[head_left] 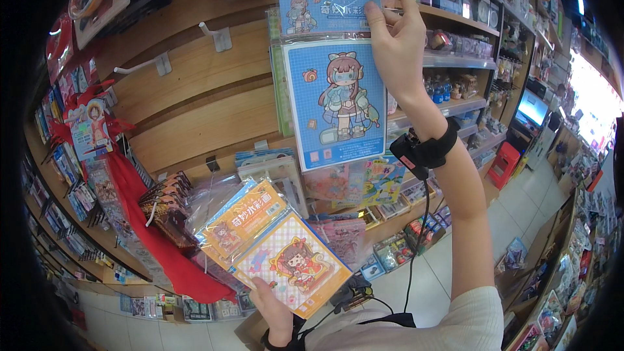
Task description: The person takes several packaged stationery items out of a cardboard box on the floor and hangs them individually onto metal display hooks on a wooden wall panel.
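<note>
My right hand (402, 52) is raised and closed on the upper right corner of a blue picture pack (338, 101), thumb on its header card. The pack shows a cartoon girl with long pink hair and hangs upright against the slatted wall, with green-edged packs behind its left side. Lower down, my left hand (272, 309) grips the bottom edge of an orange picture pack (296, 263) in clear plastic. This one is tilted and shows a cartoon girl on a checked ground. Other packs, one blue, lie behind it; how many my left hand holds is hidden.
Bare metal hooks (218, 38) jut from the wooden slat wall (195, 97). Red cloth (175, 253) hangs at the left beside dark packets (170, 205). Shelves of small goods (461, 45) run along the right. A cable (419, 240) dangles from a black wrist strap (432, 149).
</note>
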Tool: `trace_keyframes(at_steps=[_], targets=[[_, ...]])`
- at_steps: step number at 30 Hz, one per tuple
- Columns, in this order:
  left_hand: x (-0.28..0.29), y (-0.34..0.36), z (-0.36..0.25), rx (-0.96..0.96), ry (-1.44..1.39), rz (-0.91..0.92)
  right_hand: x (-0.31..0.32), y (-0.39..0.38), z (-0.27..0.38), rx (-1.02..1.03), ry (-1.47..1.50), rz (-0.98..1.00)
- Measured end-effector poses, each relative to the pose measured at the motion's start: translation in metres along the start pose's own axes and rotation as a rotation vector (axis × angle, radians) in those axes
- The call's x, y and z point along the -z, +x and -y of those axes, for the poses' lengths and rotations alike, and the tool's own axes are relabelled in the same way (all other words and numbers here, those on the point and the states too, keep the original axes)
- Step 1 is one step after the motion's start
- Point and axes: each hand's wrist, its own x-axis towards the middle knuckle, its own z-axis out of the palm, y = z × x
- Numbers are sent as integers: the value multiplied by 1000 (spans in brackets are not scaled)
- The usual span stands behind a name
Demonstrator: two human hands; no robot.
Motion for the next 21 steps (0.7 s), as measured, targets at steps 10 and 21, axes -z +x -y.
trace_keyframes(at_steps=[10, 21], targets=[[3, 3, -1, 80, -50, -10, 0, 6, 5, 98, -90, 114], [5, 1, 4, 70, -47, 9, 5, 15, 23, 230, -458, 258]])
